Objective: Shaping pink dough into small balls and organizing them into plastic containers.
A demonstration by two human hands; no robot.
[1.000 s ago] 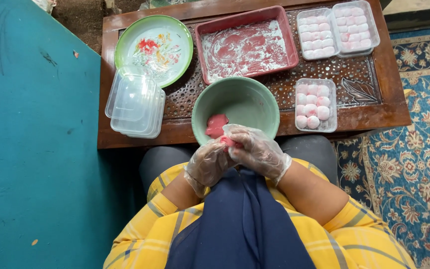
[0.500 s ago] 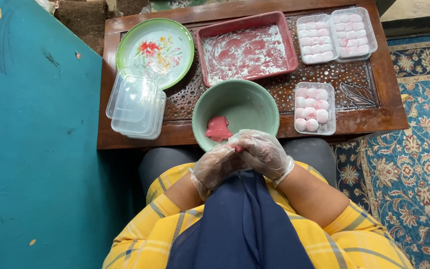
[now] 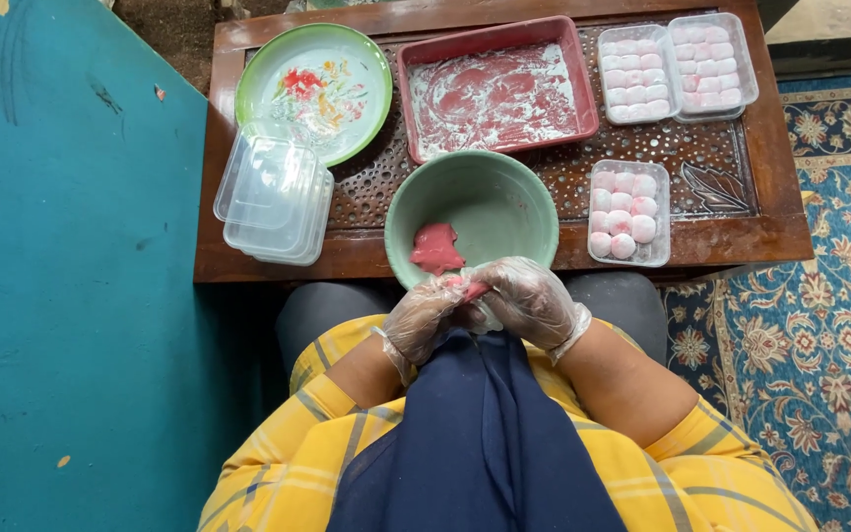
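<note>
My left hand point(image 3: 424, 317) and my right hand point(image 3: 527, 299), both in clear plastic gloves, meet just below the near rim of a green bowl point(image 3: 504, 197). Together they pinch a small piece of pink dough point(image 3: 473, 289) between the fingers. A larger lump of pink dough point(image 3: 435, 248) lies inside the bowl at its near left. The bowl sits at the front edge of a carved wooden table point(image 3: 721, 232).
A red tray dusted with white flour point(image 3: 494, 89) stands behind the bowl. A floral green plate point(image 3: 313, 89) and stacked clear plastic lids point(image 3: 273, 197) are at left. Clear boxes of pink-white balls point(image 3: 627, 212) point(image 3: 677, 67) are at right. A teal floor is left, a patterned rug right.
Both hands have drawn back from over the bowl toward my lap, carrying the small pink piece. The larger lump stays in the bowl.
</note>
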